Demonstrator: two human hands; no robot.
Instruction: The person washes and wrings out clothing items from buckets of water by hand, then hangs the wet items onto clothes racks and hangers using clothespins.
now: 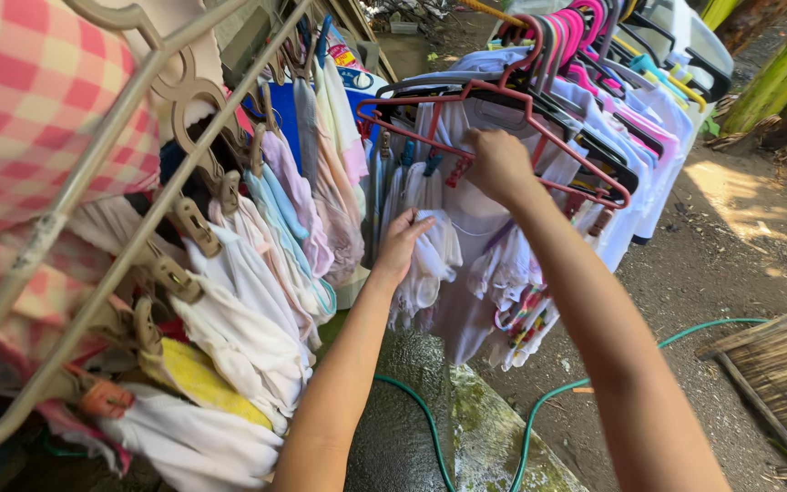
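Red hanger (539,114): hanging among white garments.
Right hand (497,164): closing on the red hanger's bar.
Left hand (401,246): pinching white cloth (434,260) below red hanger.

**Printed packaging behind the hung laundry**

One printed package (350,66) shows at top centre, wedged behind the hanging clothes: a flat, bag-like piece in blue and white with a red-and-yellow patch. It is mostly hidden. No signs or screens appear.

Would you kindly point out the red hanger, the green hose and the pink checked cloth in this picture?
red hanger (503,94): head view, on its upper bar beside the right hand.
green hose (539,405): head view, on its curve across the ground.
pink checked cloth (29,91): head view, on its flat upper part.
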